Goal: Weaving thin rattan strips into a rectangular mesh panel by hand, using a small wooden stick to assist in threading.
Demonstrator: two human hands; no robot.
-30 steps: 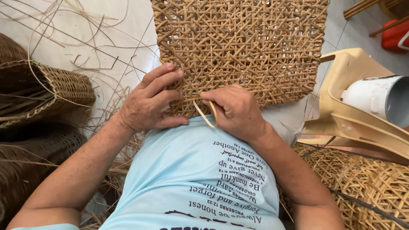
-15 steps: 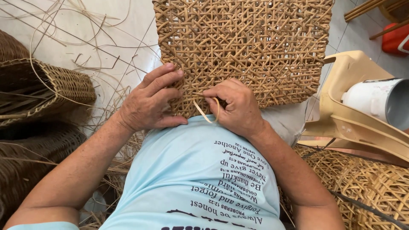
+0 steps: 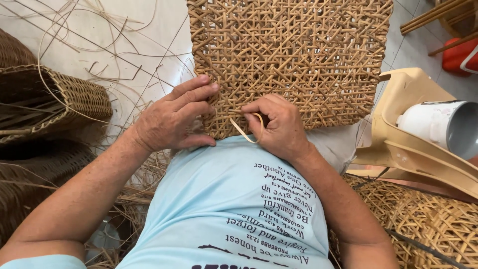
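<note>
A square panel of open-weave rattan caning lies in front of me, its near edge against my light blue shirt. My left hand presses flat on the panel's near left corner, fingers stretched across the weave. My right hand pinches a thin cane strip at the near edge; the strip loops down from my fingers over my shirt. Where the strip's far end runs in the weave is hidden by my fingers.
A woven basket lies on its side at the left, over darker wickerwork. Loose cane strands litter the pale floor. A beige plastic chair holds a white cylinder at the right. More caned weave sits at lower right.
My right hand has shifted slightly along the near edge and the strip's loop has changed shape. My left hand has stayed on the corner.
</note>
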